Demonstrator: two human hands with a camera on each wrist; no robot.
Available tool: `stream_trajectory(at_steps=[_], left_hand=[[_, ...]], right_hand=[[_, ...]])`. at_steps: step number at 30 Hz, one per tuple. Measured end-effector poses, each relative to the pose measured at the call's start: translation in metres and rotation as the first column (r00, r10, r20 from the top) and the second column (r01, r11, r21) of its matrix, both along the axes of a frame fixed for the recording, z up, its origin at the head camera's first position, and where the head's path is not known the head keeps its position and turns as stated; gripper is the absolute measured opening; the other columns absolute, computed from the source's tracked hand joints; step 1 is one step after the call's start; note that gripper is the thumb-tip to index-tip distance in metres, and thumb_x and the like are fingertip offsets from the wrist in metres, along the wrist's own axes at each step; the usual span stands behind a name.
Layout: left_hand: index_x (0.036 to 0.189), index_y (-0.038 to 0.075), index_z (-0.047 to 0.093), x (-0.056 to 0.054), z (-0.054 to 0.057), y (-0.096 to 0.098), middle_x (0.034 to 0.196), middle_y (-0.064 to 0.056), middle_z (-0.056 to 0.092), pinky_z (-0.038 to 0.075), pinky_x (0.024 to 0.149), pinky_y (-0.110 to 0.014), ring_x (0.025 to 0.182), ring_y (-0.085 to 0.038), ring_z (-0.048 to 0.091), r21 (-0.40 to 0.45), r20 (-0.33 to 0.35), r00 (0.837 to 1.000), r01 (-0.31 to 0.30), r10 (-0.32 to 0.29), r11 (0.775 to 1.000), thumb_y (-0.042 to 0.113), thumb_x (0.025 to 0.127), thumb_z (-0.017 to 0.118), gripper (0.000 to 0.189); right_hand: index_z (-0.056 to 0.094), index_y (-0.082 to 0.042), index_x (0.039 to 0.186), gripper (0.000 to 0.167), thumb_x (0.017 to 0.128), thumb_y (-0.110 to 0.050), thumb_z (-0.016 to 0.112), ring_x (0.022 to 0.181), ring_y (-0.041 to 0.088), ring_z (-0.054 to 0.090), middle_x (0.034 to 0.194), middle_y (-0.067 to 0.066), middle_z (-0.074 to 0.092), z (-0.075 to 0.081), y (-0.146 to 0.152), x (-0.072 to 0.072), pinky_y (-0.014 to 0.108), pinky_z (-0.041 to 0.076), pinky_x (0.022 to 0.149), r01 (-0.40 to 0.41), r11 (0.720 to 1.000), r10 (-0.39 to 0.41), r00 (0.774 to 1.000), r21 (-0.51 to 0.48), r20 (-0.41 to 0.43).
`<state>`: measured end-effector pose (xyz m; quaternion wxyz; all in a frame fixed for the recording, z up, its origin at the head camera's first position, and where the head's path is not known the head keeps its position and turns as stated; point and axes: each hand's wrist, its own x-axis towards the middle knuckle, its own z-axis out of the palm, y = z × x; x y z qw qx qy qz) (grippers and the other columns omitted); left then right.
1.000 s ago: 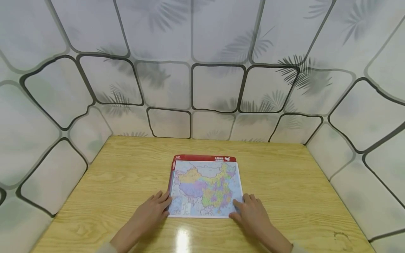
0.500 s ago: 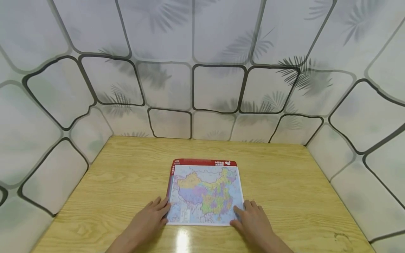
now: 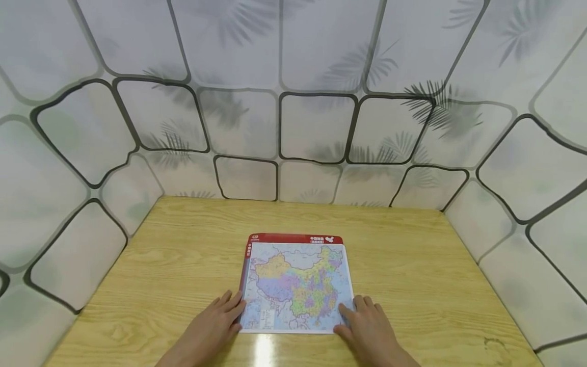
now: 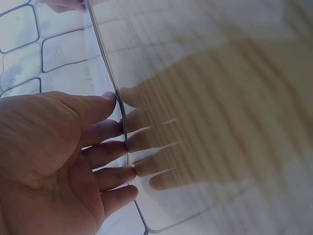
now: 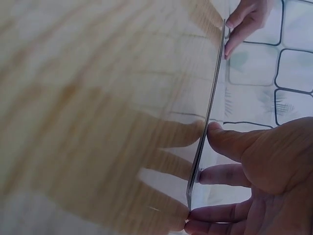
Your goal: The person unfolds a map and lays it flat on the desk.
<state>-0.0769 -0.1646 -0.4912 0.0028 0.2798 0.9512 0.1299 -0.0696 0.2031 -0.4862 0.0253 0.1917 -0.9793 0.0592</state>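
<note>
A flat map board (image 3: 298,285) with a red top border and a coloured map of China lies on the table. My left hand (image 3: 212,324) touches its left edge near the front corner, fingers extended. At the opposite front corner, my right hand (image 3: 370,326) touches the right side, with the thumb by the front edge. The left wrist view shows the board edge-on as a thin dark strip (image 4: 103,56), fingertips of the left hand (image 4: 54,161) against it. Likewise, the right wrist view has the right hand's fingertips (image 5: 213,126) along the thin edge.
The light wooden table (image 3: 412,265) extends around the board on every side. A wall covering (image 3: 316,127) with a stone-and-leaf pattern encloses the table at the back, left and right. A bright light reflection sits on the tabletop in front of the board.
The map board has slid along the table toward me, a short way, with both hands moving back at its sides. Their touch on its edges looks the same.
</note>
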Motion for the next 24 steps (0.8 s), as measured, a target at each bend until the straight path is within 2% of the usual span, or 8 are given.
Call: stream_trajectory(at_steps=[5,12,20,24], left_hand=[[0.132,-0.005,0.066,0.001,-0.001,0.0,0.143,-0.025,0.058,0.046,0.106,-0.059,0.13,-0.049,0.054,0.005,0.007,1.0,-0.013,0.013,1.0,0.018,0.094,0.075,0.045],[0.131,-0.004,0.068,0.004,-0.001,0.001,0.139,-0.024,0.062,0.048,0.103,-0.057,0.127,-0.048,0.057,-0.005,-0.022,1.0,0.009,-0.009,1.0,0.02,0.094,0.075,0.044],[0.133,0.0,0.068,0.008,0.002,0.002,0.14,-0.021,0.062,0.046,0.106,-0.058,0.13,-0.047,0.056,-0.027,0.043,0.999,-0.01,0.011,1.0,0.024,0.096,0.073,0.044],[0.134,0.0,0.067,0.012,0.001,0.004,0.141,-0.021,0.061,0.045,0.107,-0.058,0.132,-0.045,0.055,-0.043,0.048,0.999,-0.011,0.013,0.999,0.025,0.097,0.072,0.045]], right_hand=[[0.077,-0.009,0.119,0.049,0.089,-0.047,0.076,0.096,0.031,0.059,0.1,0.012,0.062,0.001,0.0,0.0,0.046,0.051,0.075,-0.001,1.0,0.001,1.0,0.011,0.001],[0.076,-0.01,0.121,0.048,0.09,-0.046,0.076,0.104,0.036,0.06,0.108,0.017,0.063,0.001,0.003,-0.001,0.051,0.052,0.081,-0.005,1.0,0.005,1.0,0.007,-0.001],[0.074,-0.01,0.126,0.049,0.093,-0.046,0.073,0.116,0.041,0.058,0.124,0.022,0.063,0.003,0.007,-0.005,0.058,0.051,0.088,-0.007,1.0,0.007,0.999,-0.006,0.051],[0.074,-0.011,0.127,0.048,0.093,-0.045,0.073,0.118,0.04,0.059,0.128,0.02,0.063,0.005,0.009,-0.008,0.059,0.052,0.087,-0.022,1.0,0.022,0.999,-0.009,0.027]])
